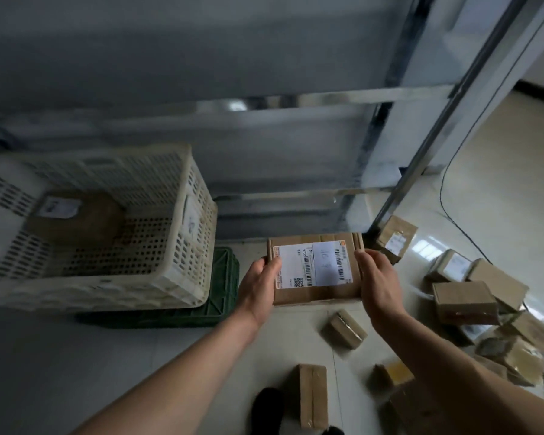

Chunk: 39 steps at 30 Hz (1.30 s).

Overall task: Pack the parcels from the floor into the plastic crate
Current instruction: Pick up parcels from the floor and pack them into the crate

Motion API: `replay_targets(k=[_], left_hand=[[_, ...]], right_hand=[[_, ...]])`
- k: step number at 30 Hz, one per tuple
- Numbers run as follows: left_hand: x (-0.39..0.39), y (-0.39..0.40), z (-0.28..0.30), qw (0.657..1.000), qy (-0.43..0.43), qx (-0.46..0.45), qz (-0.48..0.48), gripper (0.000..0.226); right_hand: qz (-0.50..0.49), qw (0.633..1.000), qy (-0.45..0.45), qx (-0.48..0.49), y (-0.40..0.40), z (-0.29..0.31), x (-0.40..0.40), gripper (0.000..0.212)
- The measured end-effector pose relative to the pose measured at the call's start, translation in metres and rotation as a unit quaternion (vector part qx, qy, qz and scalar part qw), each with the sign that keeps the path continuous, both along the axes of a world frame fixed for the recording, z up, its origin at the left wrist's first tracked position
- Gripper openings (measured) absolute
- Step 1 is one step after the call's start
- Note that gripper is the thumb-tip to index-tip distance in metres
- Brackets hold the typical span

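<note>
Parcel sorting room: labelled cartons [465, 302] on floor, metal racking [296, 102].

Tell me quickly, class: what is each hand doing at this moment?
Left hand: grips the left end of the labelled box.
Right hand: fingers straight, pressed flat against the box's right end.
</note>
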<state>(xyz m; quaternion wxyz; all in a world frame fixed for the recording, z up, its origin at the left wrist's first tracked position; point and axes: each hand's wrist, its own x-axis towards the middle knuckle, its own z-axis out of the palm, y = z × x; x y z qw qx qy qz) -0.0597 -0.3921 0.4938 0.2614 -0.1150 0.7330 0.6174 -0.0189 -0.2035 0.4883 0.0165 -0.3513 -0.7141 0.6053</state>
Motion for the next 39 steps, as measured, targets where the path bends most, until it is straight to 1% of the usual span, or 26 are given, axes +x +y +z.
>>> replay_targets(k=[2,5,7,8,9,11,14,15,16,17,19,20,25,29,33,35,36,38,39], left_hand=[[-0.004,-0.009,0.024,0.999,0.030,0.000,0.020,0.052],[-0.012,-0.025,0.052,0.996,0.077,-0.003,0.047,0.059],[-0.018,-0.040,0.067,0.994,0.091,-0.007,0.052,0.063],[-0.021,-0.048,0.074,0.994,0.098,-0.005,0.052,0.062],[-0.025,-0.058,0.079,0.993,0.105,-0.002,0.051,0.061],[-0.033,-0.079,0.090,0.992,0.115,0.001,0.054,0.060],[-0.051,-0.121,0.102,0.990,0.128,0.000,0.060,0.067],[-0.058,-0.138,0.106,0.989,0.132,0.001,0.059,0.066],[-0.066,-0.155,0.109,0.989,0.136,0.004,0.058,0.062],[-0.074,-0.174,0.112,0.988,0.141,0.005,0.057,0.059],[-0.090,-0.212,0.116,0.987,0.152,-0.001,0.050,0.063],[-0.097,-0.231,0.118,0.987,0.154,-0.001,0.047,0.067],[-0.123,-0.309,0.127,0.987,0.147,-0.004,0.065,0.079],[-0.137,-0.355,0.125,0.987,0.137,-0.005,0.085,0.080],[-0.152,-0.386,0.121,0.987,0.127,-0.014,0.102,0.071],[-0.163,-0.398,0.115,0.986,0.121,-0.014,0.112,0.073],[-0.170,-0.404,0.112,0.987,0.114,-0.010,0.111,0.068],[-0.184,-0.413,0.103,0.987,0.111,-0.007,0.113,0.042],[-0.192,-0.417,0.098,0.988,0.108,-0.011,0.113,0.032]], right_hand=[[0.014,1.000,0.016,0.018,-0.008,0.024,-0.009,0.062],[0.041,0.998,0.041,0.038,-0.023,0.057,-0.023,0.065],[0.048,0.996,0.051,0.045,-0.035,0.074,-0.032,0.077],[0.052,0.996,0.058,0.052,-0.044,0.082,-0.035,0.080],[0.054,0.995,0.064,0.055,-0.052,0.088,-0.039,0.078],[0.064,0.993,0.074,0.058,-0.074,0.100,-0.048,0.066],[0.069,0.992,0.084,0.056,-0.114,0.110,-0.066,0.055],[0.067,0.993,0.086,0.055,-0.131,0.113,-0.073,0.052],[0.064,0.992,0.087,0.057,-0.148,0.116,-0.080,0.052],[0.062,0.992,0.089,0.061,-0.166,0.118,-0.088,0.058],[0.055,0.992,0.087,0.069,-0.203,0.121,-0.100,0.075],[0.054,0.992,0.089,0.065,-0.222,0.122,-0.106,0.079],[0.048,0.994,0.091,0.032,-0.301,0.125,-0.132,0.080],[0.064,0.994,0.092,0.016,-0.343,0.122,-0.153,0.074],[0.081,0.992,0.092,0.008,-0.376,0.118,-0.175,0.079],[0.090,0.992,0.091,0.000,-0.389,0.111,-0.187,0.077],[0.095,0.992,0.087,-0.009,-0.394,0.106,-0.195,0.074],[0.104,0.991,0.078,-0.021,-0.402,0.097,-0.209,0.059],[0.108,0.991,0.074,-0.020,-0.404,0.090,-0.218,0.052]])
